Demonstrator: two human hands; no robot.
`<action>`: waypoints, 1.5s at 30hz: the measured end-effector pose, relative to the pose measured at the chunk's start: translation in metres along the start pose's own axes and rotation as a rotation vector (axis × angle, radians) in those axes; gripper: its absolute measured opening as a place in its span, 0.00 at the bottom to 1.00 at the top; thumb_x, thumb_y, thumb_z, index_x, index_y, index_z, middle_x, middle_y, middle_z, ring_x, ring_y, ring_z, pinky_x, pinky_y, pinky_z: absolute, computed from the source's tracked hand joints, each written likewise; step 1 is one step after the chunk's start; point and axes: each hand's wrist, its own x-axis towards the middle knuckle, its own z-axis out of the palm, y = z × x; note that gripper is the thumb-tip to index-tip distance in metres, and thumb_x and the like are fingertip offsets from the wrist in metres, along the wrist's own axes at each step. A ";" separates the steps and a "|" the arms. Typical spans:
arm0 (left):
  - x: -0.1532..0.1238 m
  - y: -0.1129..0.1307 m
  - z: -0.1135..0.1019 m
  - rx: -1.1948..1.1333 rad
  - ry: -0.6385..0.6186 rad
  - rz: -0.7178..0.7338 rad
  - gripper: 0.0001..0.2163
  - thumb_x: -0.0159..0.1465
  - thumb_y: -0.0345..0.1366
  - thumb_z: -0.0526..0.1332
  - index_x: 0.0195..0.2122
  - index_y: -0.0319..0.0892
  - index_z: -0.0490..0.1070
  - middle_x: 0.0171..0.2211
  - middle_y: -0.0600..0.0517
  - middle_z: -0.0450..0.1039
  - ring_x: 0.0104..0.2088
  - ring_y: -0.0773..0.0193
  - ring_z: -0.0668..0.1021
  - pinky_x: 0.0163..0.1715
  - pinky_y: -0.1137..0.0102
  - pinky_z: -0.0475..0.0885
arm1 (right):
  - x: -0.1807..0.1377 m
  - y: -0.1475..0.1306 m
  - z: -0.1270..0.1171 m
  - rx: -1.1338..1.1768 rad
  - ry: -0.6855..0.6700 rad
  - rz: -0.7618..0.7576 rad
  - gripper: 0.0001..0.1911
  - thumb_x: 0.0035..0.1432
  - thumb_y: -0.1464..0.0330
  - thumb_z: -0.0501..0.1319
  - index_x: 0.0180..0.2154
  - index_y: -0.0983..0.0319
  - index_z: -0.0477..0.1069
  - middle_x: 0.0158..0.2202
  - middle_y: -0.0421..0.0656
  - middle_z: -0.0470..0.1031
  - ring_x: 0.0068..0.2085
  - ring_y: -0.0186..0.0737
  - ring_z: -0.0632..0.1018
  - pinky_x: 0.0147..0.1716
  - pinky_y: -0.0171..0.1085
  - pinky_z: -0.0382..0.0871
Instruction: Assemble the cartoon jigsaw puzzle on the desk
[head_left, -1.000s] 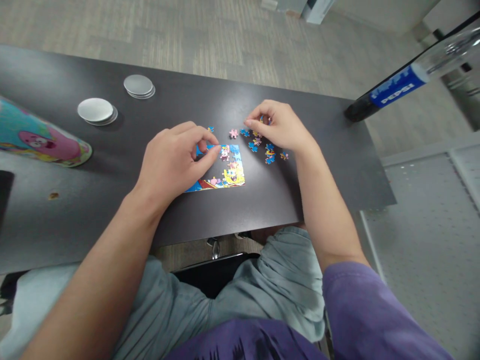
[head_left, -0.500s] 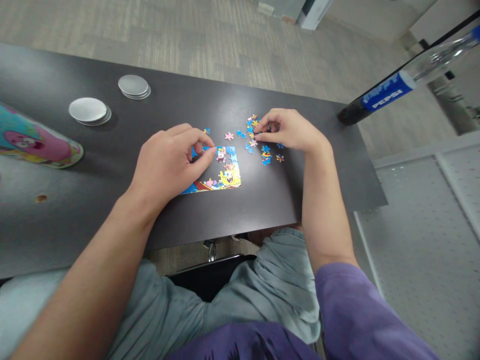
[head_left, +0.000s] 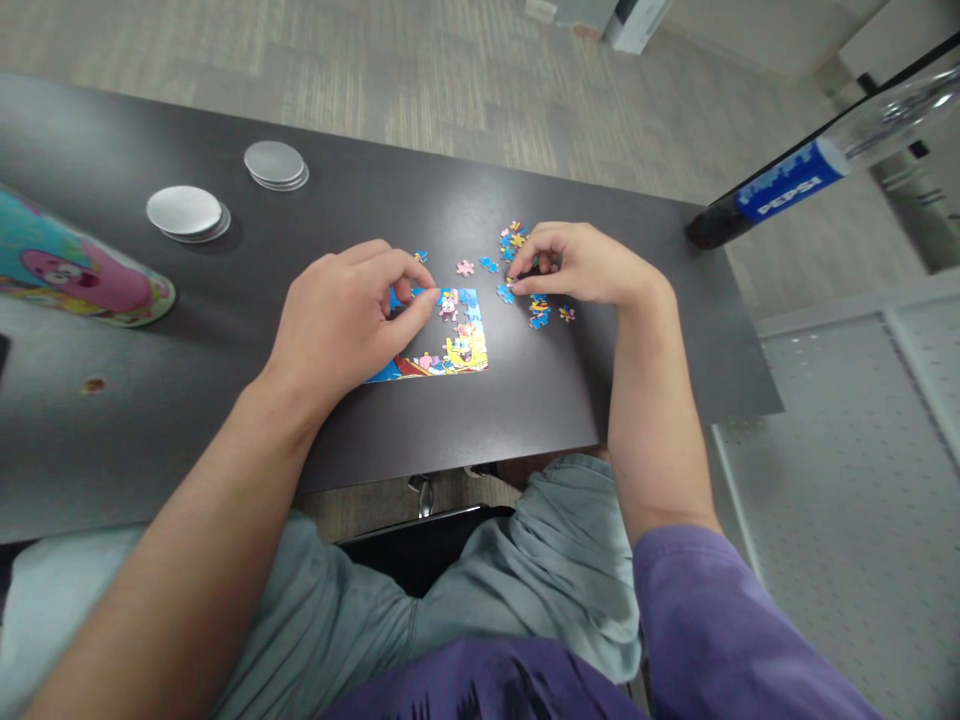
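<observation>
A partly joined jigsaw puzzle point(head_left: 466, 345) with cartoon figures lies flat on the dark table, its middle bare. My left hand point(head_left: 352, 310) covers its left side, thumb and forefinger pinched together at the top edge; whatever is between them is hidden. My right hand point(head_left: 574, 262) is over the loose pieces, thumb and forefinger closing on a small yellowish puzzle piece point(head_left: 510, 281). Around the fingers lie several loose pieces: a pink piece point(head_left: 465, 268), a blue piece point(head_left: 489, 264), another blue piece point(head_left: 505, 293) and a small heap point(head_left: 513, 238).
Two stacks of silvery discs, a nearer stack point(head_left: 186, 212) and a farther stack point(head_left: 276, 164), sit on the table point(head_left: 420, 430) at the left. A colourful cylindrical can point(head_left: 82, 270) stands at far left. A Pepsi bottle point(head_left: 787, 185) stands near the right end.
The whole view has shifted slightly, so the table things appear a little farther right. My right hand's fingertips have moved slightly closer together; my left hand keeps its pinch.
</observation>
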 end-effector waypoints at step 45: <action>0.001 -0.009 -0.011 -0.080 -0.047 0.141 0.04 0.77 0.41 0.75 0.50 0.52 0.89 0.43 0.52 0.85 0.40 0.54 0.85 0.49 0.53 0.78 | 0.026 -0.065 0.082 0.816 0.004 -0.051 0.33 0.53 0.50 0.99 0.43 0.56 0.84 0.40 0.41 0.89 0.43 0.46 0.90 0.49 0.43 0.90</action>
